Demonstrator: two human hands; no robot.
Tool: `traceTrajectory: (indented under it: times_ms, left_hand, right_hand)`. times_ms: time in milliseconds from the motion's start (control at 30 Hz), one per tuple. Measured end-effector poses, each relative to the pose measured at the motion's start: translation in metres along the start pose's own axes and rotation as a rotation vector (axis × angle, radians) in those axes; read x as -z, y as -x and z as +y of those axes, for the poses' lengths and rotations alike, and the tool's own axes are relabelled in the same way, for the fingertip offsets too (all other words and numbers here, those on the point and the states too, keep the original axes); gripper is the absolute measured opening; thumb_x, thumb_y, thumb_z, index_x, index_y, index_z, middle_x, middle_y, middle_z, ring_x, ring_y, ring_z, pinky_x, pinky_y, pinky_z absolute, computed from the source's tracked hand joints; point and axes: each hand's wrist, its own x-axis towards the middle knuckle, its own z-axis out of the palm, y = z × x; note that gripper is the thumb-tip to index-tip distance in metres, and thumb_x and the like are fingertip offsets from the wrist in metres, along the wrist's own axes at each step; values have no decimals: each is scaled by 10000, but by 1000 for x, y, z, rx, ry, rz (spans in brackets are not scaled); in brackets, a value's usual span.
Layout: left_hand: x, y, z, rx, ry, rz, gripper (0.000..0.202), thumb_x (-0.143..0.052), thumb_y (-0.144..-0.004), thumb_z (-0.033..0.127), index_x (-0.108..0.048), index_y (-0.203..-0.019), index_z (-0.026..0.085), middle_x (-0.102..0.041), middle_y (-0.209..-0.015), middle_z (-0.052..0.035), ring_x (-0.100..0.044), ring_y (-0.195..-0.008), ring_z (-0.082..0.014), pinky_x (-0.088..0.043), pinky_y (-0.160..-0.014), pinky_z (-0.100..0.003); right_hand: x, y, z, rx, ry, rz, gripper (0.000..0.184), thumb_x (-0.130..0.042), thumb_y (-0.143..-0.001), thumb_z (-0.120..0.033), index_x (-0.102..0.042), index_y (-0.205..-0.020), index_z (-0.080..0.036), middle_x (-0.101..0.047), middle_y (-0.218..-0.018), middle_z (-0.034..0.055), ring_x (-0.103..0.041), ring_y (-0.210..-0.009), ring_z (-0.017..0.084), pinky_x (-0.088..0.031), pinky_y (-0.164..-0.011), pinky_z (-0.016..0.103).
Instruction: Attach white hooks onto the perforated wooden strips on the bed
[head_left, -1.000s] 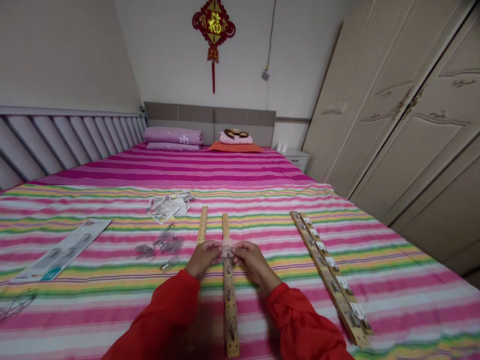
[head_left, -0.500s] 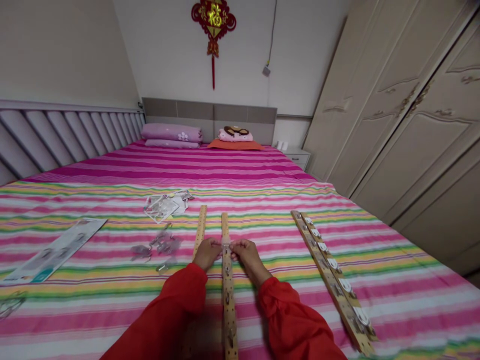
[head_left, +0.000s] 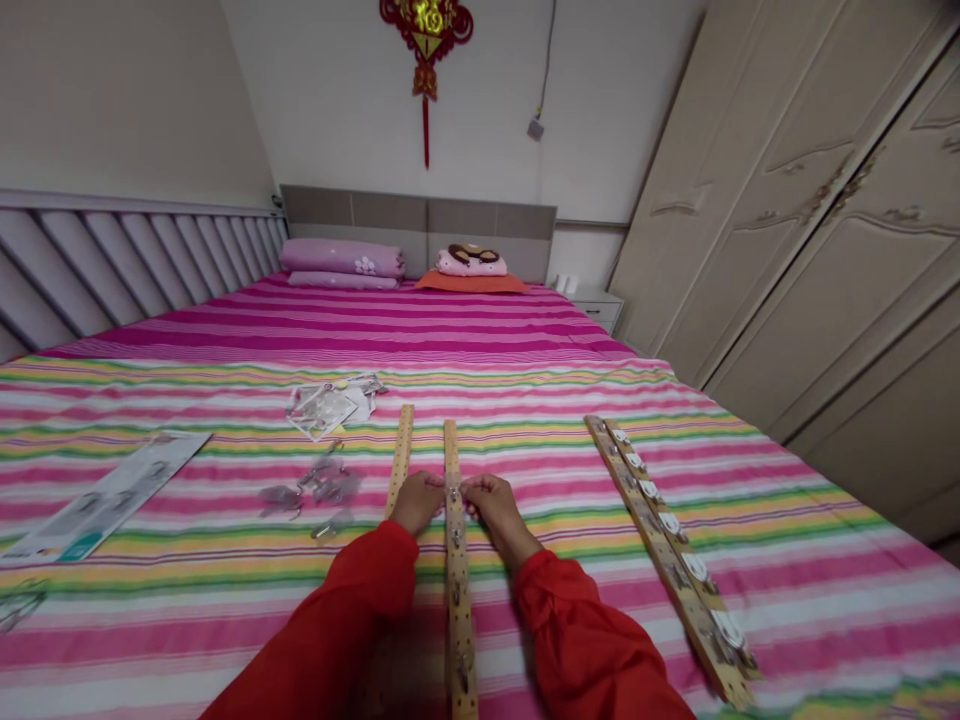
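Note:
A narrow wooden strip with holes (head_left: 460, 570) lies lengthwise in front of me, with several small metal hooks along its near part. At its upper part sits a clear-backed hook (head_left: 453, 493), held from both sides. My left hand (head_left: 420, 500) pinches its left edge, fingers closed. On the right edge, the thumb and fingers of my right hand (head_left: 495, 505) are pressed together likewise. A second wooden strip with holes (head_left: 401, 450) runs left of the first, partly hidden by my left hand and sleeve.
Loose clear hooks (head_left: 330, 485) lie in a pile to the left. Behind them is a heap of opened packaging (head_left: 330, 405); farther left, a long package card (head_left: 112, 500). Two strips fitted with hooks (head_left: 660, 540) lie on the right. Everything rests on a striped bedsheet (head_left: 540, 460).
Both hands stay at the same spot on the strip, still pinching the clear-backed hook. Its metal part shows more plainly between the fingers. The view has tilted slightly downward.

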Motion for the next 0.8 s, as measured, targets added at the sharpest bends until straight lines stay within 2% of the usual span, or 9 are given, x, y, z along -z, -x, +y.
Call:
traceTrajectory:
  times_ms: [167, 333, 400, 500, 600, 733, 800]
  left_hand:
    - [-2, -3, -6, -40, 3, 31, 190, -643, -557, 123, -510, -682, 176, -489, -437, 93, -490, -428, -92, -371, -458, -197]
    - [-2, 1, -12, -164, -14, 90, 250, -670, -550, 135, -599, -789, 156, -527, -560, 77, -516, -505, -89, -417, -522, -205]
    - [-1, 3, -14, -220, -41, 110, 279, -672, -570, 145, -646, -848, 151, -546, -603, 62, -530, -546, -98, -441, -574, -219]
    - [1, 4, -17, -282, -108, 110, 279, -651, -615, 151, -698, -890, 151, -594, -639, 28, -561, -607, -131, -463, -649, -253]
    - [2, 3, -20, -321, -179, 91, 258, -631, -650, 148, -731, -887, 167, -661, -732, -19, -606, -725, -167, -464, -755, -280]
    - [1, -3, -27, -400, -342, 33, 282, -579, -737, 203, -733, -973, 190, -668, -846, -59, -620, -877, -195, -446, -846, -284]
    - [1, -7, -30, -389, -409, -11, 331, -533, -777, 226, -708, -1055, 193, -656, -868, -61, -612, -902, -194, -447, -856, -284]
  right_hand:
    - [1, -1, 5, 2, -5, 9, 195, -710, -513, -223, -616, -668, -151, -550, -423, -53, -437, -353, 79, -298, -355, 191]
    - [0, 4, 11, 123, -6, -28, 367, -693, -593, -276, -675, -938, -150, -488, -453, -100, -406, -376, 73, -324, -401, 205]
    - [0, 5, 13, 186, 59, -43, 349, -680, -637, -308, -706, -955, -166, -562, -530, -59, -471, -452, 102, -393, -463, 235]
    - [1, 5, 14, 269, 209, -29, 263, -665, -678, -324, -747, -896, -200, -692, -763, 24, -600, -675, 179, -491, -647, 312]
    - [3, 2, 15, 329, 323, -45, 255, -634, -717, -296, -759, -926, -223, -718, -869, 46, -628, -843, 221, -485, -821, 360]
    - [5, -3, 19, 353, 410, -64, 292, -588, -760, -287, -749, -997, -226, -725, -875, 53, -636, -853, 224, -478, -865, 369]
    - [5, -6, 21, 349, 419, -80, 311, -570, -770, -303, -741, -1017, -222, -729, -926, 57, -639, -895, 232, -477, -883, 379]
